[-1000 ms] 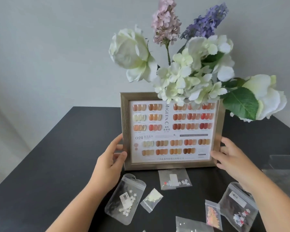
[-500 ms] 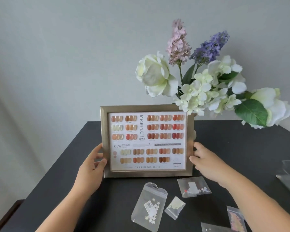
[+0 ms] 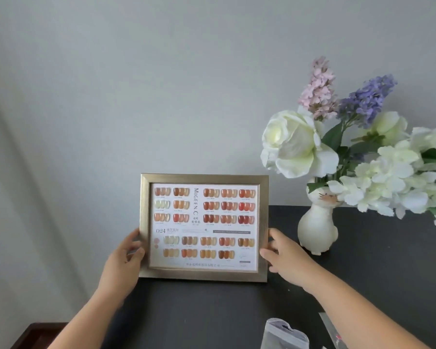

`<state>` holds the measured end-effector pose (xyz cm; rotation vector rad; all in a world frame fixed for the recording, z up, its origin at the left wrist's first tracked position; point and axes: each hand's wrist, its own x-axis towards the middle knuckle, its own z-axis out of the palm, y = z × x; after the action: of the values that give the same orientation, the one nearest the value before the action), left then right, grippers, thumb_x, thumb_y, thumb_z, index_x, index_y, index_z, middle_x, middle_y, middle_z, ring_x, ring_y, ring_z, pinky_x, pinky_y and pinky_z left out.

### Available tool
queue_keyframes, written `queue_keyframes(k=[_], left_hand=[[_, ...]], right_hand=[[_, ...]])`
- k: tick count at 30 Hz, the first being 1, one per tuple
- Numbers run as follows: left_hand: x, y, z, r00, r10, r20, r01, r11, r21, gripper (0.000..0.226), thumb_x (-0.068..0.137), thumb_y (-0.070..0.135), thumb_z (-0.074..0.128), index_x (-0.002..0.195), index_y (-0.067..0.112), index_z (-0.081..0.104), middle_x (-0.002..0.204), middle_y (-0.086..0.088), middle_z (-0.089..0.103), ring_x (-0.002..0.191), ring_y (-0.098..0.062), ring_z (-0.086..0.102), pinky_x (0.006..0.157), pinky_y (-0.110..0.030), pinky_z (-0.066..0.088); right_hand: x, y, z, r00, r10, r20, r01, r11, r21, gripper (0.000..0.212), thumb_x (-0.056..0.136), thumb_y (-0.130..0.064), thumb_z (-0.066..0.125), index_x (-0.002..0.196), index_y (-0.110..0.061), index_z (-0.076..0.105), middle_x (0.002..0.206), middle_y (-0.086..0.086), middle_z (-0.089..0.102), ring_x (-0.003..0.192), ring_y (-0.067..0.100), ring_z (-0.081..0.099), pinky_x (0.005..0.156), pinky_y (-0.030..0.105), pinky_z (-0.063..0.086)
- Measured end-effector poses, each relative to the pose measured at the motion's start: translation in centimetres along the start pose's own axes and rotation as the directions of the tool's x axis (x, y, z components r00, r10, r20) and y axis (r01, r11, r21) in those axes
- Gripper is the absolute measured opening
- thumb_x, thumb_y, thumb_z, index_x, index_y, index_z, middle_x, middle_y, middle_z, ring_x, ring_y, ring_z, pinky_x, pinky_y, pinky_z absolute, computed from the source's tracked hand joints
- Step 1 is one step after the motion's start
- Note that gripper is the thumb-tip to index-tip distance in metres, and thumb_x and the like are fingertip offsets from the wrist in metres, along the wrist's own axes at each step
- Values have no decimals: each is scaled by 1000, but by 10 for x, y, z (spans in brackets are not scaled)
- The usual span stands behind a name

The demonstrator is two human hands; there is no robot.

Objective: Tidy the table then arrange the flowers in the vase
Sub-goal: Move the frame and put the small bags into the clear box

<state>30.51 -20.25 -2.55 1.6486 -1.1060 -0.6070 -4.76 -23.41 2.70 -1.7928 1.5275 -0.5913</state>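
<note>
A gold picture frame (image 3: pixel 204 275) with a nail-colour chart stands upright near the far left corner of the black table (image 3: pixel 212 313). My left hand (image 3: pixel 124 260) grips its left edge and my right hand (image 3: pixel 282 258) grips its right edge. To the right stands a white cat-shaped vase (image 3: pixel 316 227) apart from the frame. It holds white roses (image 3: pixel 295 144), white hydrangea (image 3: pixel 398 182), a pink sprig (image 3: pixel 319 89) and a purple sprig (image 3: pixel 370 96).
A clear zip bag (image 3: pixel 283 335) lies at the bottom edge, with more plastic packets (image 3: pixel 337 333) partly cut off at the lower right. A dark wooden piece (image 3: pixel 39 335) shows below the table's left edge. A plain grey wall is behind.
Both hands carried the frame left, away from in front of the flowers, uncovering the vase. My view swung left, so most small bags left the picture.
</note>
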Motion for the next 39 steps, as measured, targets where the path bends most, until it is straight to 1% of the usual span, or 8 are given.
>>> queue_keyframes(k=[5,10,16,20,26,32,36,39], left_hand=[[41,9,-2,997,-32,70,33,999,-9,46,98,12,49,135,39,51,99,5,71,93,-20,66,80,-38,54],[92,37,-4,992,-33,125,31,999,19,47,97,7,48,136,34,53,95,1,71,91,-21,68,85,-47,57],[145,68,-6,986,-23,166,45,990,-131,44,100,7,48,136,31,54,76,9,76,78,-10,72,58,-30,59],[164,71,-1,988,17,154,10,985,-174,44,99,4,48,135,28,56,80,4,75,85,-15,70,64,-29,58],[175,65,14,992,67,108,-43,976,-213,45,98,5,50,129,37,56,98,1,72,92,-15,69,67,-29,59],[176,54,44,994,49,100,-32,985,-169,41,95,5,51,122,36,54,109,-3,70,99,-25,69,88,-48,57],[174,48,58,992,56,111,-43,993,-113,38,97,9,51,119,40,51,111,0,67,100,-20,66,79,-36,59],[171,39,63,991,56,122,-44,994,-99,41,95,5,51,117,39,54,106,0,70,98,-19,67,79,-33,57]], right_hand=[[42,-13,5,999,35,3,-35,993,110,47,95,-21,57,138,-30,40,130,-5,60,115,16,59,83,33,58],[88,-32,-11,1000,5,0,-4,971,241,31,96,-15,55,124,-29,51,110,-10,65,103,12,62,77,38,59],[140,-57,-19,997,-14,-71,55,790,611,24,99,-18,51,122,-22,59,111,3,72,100,21,67,78,36,54],[163,-55,-20,994,-45,-103,98,785,612,22,99,-20,51,115,-31,62,110,-2,73,102,20,67,83,41,53],[183,-44,-25,986,-56,-159,141,790,596,38,98,-21,55,135,-25,51,116,-1,70,108,18,65,89,40,51],[188,-20,-18,983,-10,-183,114,814,570,24,98,-22,55,113,-39,57,103,-13,74,101,8,67,86,33,51],[185,-6,-15,988,31,-151,62,817,573,24,98,-22,55,108,-43,55,93,-20,74,89,2,69,65,22,52],[185,6,-12,991,48,-122,27,836,548,25,98,-20,55,117,-37,53,96,-17,75,95,6,67,70,26,50]])
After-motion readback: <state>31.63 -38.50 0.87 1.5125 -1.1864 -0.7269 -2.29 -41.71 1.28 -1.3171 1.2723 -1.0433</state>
